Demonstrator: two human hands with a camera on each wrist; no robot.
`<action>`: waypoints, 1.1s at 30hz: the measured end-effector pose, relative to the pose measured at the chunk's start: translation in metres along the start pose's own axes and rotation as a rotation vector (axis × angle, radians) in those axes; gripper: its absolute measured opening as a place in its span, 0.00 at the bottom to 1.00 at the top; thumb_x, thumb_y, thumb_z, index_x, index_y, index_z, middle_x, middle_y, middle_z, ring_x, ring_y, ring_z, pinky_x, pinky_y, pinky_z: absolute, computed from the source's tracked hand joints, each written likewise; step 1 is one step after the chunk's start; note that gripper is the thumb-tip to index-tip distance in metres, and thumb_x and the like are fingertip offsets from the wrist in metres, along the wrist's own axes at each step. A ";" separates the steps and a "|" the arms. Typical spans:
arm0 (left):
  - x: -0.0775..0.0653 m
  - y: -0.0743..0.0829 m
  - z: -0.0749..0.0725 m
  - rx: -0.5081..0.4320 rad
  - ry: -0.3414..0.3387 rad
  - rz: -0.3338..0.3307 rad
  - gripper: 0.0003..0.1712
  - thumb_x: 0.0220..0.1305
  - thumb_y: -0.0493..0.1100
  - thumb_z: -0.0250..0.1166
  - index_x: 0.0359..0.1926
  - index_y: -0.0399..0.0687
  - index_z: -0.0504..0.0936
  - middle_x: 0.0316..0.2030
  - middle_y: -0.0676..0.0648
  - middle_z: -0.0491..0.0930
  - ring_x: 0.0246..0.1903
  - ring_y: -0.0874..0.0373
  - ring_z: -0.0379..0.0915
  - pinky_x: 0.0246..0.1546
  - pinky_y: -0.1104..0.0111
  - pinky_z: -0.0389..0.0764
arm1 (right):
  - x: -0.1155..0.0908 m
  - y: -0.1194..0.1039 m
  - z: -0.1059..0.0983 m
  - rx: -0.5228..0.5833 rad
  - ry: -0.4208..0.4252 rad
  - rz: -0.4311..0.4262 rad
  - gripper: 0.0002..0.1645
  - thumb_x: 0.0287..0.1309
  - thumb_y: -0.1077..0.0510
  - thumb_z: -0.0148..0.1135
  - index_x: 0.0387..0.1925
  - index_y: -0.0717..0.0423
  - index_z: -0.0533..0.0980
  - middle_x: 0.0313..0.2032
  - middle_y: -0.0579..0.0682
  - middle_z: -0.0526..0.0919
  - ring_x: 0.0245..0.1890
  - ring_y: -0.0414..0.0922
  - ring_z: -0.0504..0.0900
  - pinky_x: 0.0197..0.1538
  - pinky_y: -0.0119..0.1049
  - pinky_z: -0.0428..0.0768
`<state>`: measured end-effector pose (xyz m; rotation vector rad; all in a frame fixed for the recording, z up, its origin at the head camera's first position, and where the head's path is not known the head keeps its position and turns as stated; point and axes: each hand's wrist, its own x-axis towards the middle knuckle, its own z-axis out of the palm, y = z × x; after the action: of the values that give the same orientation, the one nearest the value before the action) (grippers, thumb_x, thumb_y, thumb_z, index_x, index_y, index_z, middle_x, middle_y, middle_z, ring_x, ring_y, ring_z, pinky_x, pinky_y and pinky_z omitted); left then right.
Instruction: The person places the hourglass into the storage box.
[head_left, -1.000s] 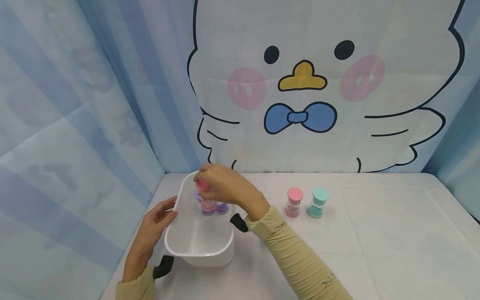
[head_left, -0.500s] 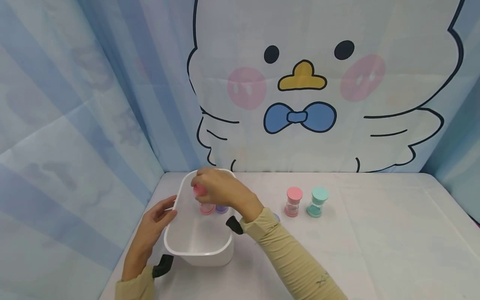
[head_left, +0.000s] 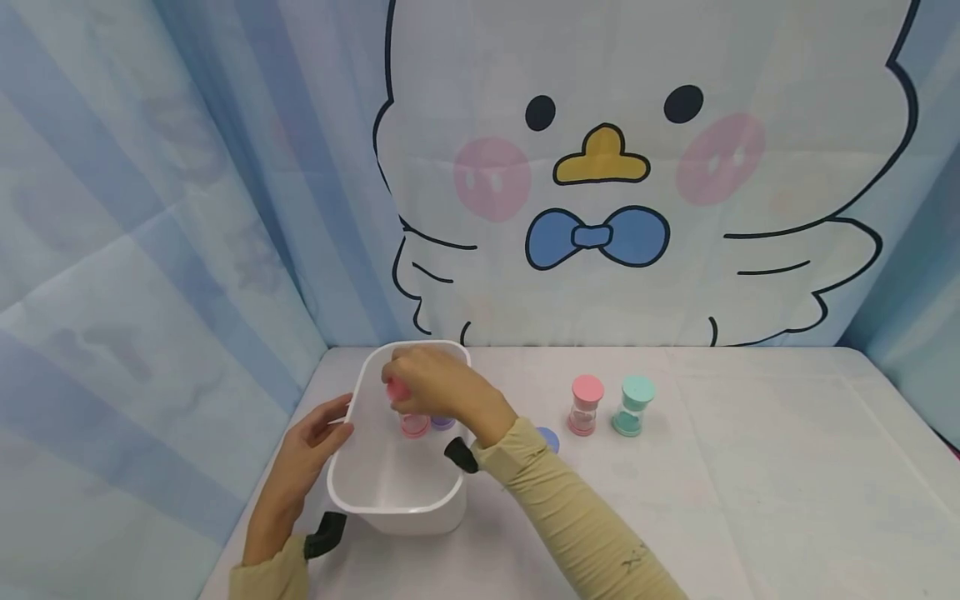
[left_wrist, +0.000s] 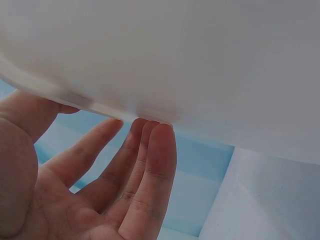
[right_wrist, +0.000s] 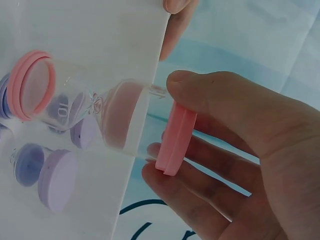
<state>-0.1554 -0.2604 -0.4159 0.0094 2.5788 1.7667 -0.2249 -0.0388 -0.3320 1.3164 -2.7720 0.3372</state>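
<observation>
Pink hourglass point(right_wrist: 122, 117) is in the mouth of the white tub point(head_left: 408, 521); base contact with the tub floor: cannot tell. Right hand point(head_left: 435, 383) pinches its cap point(right_wrist: 176, 140) between thumb and fingers; left hand point(head_left: 311, 442) touches the tub's edge, fingers nearly straight. Judged handling: light, stiff, smooth; clear tube possibly fragile, so the cap seems the best hold. Right wrist view shows purple hourglasses point(right_wrist: 57, 180) inside, mostly hidden from the head view, which alone shows the green hourglass point(head_left: 633, 406) on the table point(head_left: 787, 467).
</observation>
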 end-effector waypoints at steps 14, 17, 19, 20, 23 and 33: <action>0.000 -0.002 0.000 -0.001 0.003 -0.001 0.31 0.71 0.51 0.61 0.71 0.48 0.67 0.67 0.41 0.70 0.48 0.72 0.76 0.49 0.72 0.80 | 0.006 -0.002 0.006 0.048 -0.040 0.021 0.16 0.56 0.54 0.72 0.45 0.53 0.84 0.41 0.45 0.86 0.39 0.38 0.80 0.46 0.26 0.78; 0.000 -0.003 0.001 0.002 0.011 -0.002 0.32 0.71 0.52 0.61 0.71 0.48 0.67 0.67 0.42 0.70 0.50 0.66 0.77 0.50 0.71 0.80 | 0.009 -0.002 0.009 0.053 -0.051 0.024 0.16 0.55 0.53 0.73 0.45 0.53 0.84 0.41 0.45 0.86 0.39 0.38 0.81 0.46 0.26 0.78; -0.001 -0.003 0.001 0.006 0.015 -0.008 0.32 0.70 0.53 0.61 0.71 0.49 0.67 0.67 0.42 0.70 0.52 0.64 0.77 0.51 0.69 0.80 | 0.011 -0.002 0.010 0.062 -0.063 0.031 0.16 0.56 0.53 0.73 0.45 0.53 0.84 0.41 0.45 0.86 0.39 0.38 0.81 0.46 0.27 0.78; 0.000 -0.003 0.001 0.007 0.016 -0.010 0.32 0.70 0.53 0.61 0.71 0.49 0.67 0.67 0.42 0.71 0.52 0.62 0.77 0.51 0.69 0.80 | 0.011 -0.002 0.011 0.062 -0.068 0.033 0.16 0.56 0.53 0.73 0.46 0.53 0.84 0.42 0.45 0.86 0.40 0.39 0.81 0.47 0.27 0.78; 0.000 -0.003 0.001 0.009 0.016 -0.013 0.32 0.71 0.52 0.61 0.71 0.49 0.67 0.67 0.42 0.71 0.53 0.60 0.77 0.51 0.70 0.80 | 0.013 -0.002 0.012 0.073 -0.082 0.043 0.17 0.56 0.53 0.73 0.46 0.53 0.84 0.42 0.45 0.86 0.40 0.39 0.81 0.47 0.27 0.78; 0.001 -0.003 0.001 0.011 0.015 0.000 0.31 0.71 0.51 0.62 0.70 0.48 0.68 0.66 0.41 0.71 0.47 0.72 0.76 0.49 0.72 0.80 | 0.020 -0.003 0.022 0.093 -0.111 0.079 0.17 0.56 0.52 0.73 0.47 0.51 0.84 0.41 0.43 0.85 0.38 0.38 0.78 0.45 0.27 0.77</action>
<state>-0.1559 -0.2609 -0.4189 -0.0035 2.5981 1.7599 -0.2343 -0.0611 -0.3500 1.2840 -2.9398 0.4143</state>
